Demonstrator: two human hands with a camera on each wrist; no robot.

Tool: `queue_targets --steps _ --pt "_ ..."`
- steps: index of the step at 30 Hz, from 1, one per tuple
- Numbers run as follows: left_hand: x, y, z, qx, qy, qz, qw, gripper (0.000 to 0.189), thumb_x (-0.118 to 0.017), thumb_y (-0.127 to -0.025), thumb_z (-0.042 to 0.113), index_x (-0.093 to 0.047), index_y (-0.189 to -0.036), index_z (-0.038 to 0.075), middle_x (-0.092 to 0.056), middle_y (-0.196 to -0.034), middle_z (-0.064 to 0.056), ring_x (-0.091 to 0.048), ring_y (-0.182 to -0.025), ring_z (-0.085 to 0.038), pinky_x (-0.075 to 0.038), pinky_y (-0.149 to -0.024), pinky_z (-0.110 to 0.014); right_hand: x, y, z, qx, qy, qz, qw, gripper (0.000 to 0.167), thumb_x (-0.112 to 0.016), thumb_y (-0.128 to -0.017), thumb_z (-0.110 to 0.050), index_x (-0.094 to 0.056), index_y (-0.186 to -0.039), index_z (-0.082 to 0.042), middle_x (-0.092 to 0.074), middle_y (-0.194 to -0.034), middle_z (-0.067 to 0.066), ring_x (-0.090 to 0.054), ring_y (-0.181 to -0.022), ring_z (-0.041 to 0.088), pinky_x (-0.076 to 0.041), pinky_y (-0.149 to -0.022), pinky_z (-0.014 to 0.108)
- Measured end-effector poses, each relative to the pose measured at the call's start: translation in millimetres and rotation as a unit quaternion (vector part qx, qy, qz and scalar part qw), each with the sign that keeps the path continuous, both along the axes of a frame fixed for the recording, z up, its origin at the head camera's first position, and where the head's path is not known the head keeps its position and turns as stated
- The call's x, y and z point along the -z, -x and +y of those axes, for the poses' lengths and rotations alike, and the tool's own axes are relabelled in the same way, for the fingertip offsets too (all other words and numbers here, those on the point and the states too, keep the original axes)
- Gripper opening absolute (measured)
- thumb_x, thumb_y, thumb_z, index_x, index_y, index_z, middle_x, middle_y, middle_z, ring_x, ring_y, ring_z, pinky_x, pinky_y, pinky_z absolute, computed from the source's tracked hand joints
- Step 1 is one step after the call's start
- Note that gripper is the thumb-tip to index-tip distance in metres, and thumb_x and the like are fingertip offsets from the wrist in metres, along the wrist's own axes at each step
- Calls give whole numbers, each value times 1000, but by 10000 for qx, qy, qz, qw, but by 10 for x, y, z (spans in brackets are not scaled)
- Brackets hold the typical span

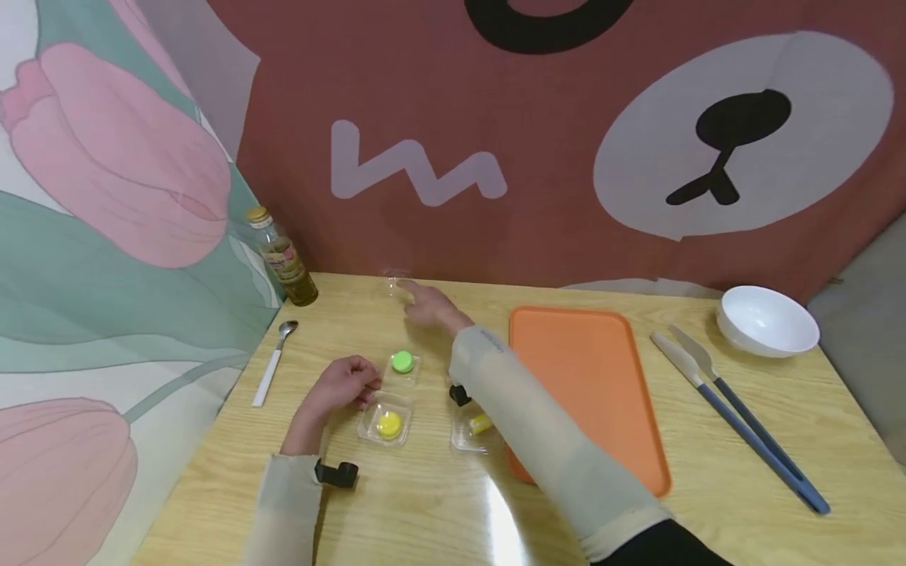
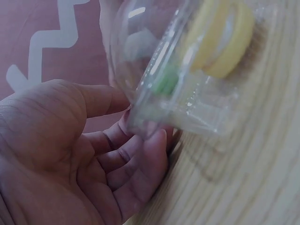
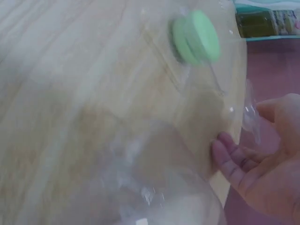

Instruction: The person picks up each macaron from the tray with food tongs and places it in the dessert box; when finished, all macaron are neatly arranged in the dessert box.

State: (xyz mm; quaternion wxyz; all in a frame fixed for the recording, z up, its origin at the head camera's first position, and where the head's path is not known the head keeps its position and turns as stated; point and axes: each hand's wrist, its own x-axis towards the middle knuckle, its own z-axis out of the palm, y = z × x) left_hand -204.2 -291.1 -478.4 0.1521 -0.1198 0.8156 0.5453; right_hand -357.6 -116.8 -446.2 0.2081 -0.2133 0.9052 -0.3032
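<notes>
My left hand [image 1: 344, 383] is beside the clear plastic box [image 1: 365, 428] that holds a yellow macaron [image 1: 389, 425]. In the left wrist view, its thumb and fingers [image 2: 154, 154] pinch the box's clear corner. Just behind sits a green macaron [image 1: 403, 362] in a similar clear box. My right hand [image 1: 430, 306] reaches to the table's back edge, its index finger stretched against a small clear plastic piece [image 1: 392, 281]. The right wrist view shows that hand's fingers apart near the plastic [image 3: 251, 115]. Partly behind my right sleeve, another clear box [image 1: 463, 440] holds a yellow macaron [image 1: 480, 424].
An orange tray [image 1: 580, 369] lies under and beyond my right forearm. To its right are a pair of blue-handled tongs [image 1: 750, 428] and a white bowl [image 1: 767, 321]. At the left stand an oil bottle [image 1: 286, 263] and a white-handled spoon [image 1: 272, 365]. A patterned cloth [image 1: 425, 236] backs the table.
</notes>
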Motion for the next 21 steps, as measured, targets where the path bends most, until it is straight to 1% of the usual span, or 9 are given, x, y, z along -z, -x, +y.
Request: queue_targets --steps 3,6,8,10,13,16,17,18,21 --pt "14 5 -11 56 12 -7 10000 21 -52 -105 14 -61 -106 -4 -66 -93 -12 -62 -69 -15 -55 -61 -26 39 2 -87 -120 136 -37 9998 57 -43 -107 -23 -26 -162 -25 -41 -160 8 -60 -119 26 -40 -114 44" --pt "9 2 -47 40 -3 -2 10000 20 -52 -104 15 -61 -106 -3 -66 -93 -11 -61 -69 -15 -54 -61 -27 47 -15 -150 -117 315 -140 9993 57 -42 -108 -27 -27 -161 -13 -32 -165 9 -30 -153 30 -26 -125 45" --pt "17 1 -23 50 -10 18 10000 20 -52 -104 14 -61 -106 -4 -66 -93 -12 -61 -70 -15 -54 -61 -27 39 -16 -92 -41 347 -170 9992 58 -40 -108 -30 -27 -161 -9 -31 -166 10 -27 -154 30 -23 -126 44" --pt "12 3 -3 47 18 51 10000 20 -52 -105 14 -61 -106 -4 -66 -94 -13 -61 -70 -16 -54 -61 -27 26 9 0 64 375 104 9992 57 -40 -108 -31 -32 -159 -7 -37 -163 11 -32 -152 31 -27 -125 43" --pt "7 12 17 162 122 58 9998 21 -52 -105 15 -62 -107 -4 -67 -95 -13 -60 -71 -16 -54 -63 -27 9 105 220 252 80 1068 9939 47 -42 -107 -28 -50 -150 -9 -61 -141 11 -60 -126 28 -45 -110 43" --pt "3 -1 20 209 209 38 9996 23 -55 -104 18 -63 -104 -2 -66 -93 -11 -59 -71 -16 -54 -63 -28 -36 205 501 507 -266 1795 9821 38 -43 -107 -27 -65 -135 -15 -71 -123 7 -66 -102 25 -52 -95 43" --pt "3 -10 15 219 242 39 9995 23 -55 -104 19 -64 -103 -2 -66 -92 -10 -59 -71 -15 -54 -63 -28 -50 230 595 611 -288 1868 9801 36 -45 -106 -29 -69 -130 -16 -72 -118 5 -65 -95 24 -53 -90 42" --pt "4 -15 9 217 276 41 9994 24 -56 -104 20 -64 -101 -2 -65 -91 -9 -59 -71 -15 -54 -63 -27 -72 241 682 730 -247 1876 9792 33 -46 -106 -30 -71 -124 -16 -71 -122 4 -65 -102 25 -52 -94 43" --pt "4 -30 -7 224 309 77 9992 26 -57 -104 23 -65 -99 -2 -64 -89 -8 -57 -70 -14 -53 -62 -27 -114 264 907 1200 34 1634 9792 22 -53 -102 -25 -70 -110 -14 -71 -112 3 -62 -98 24 -49 -91 39"
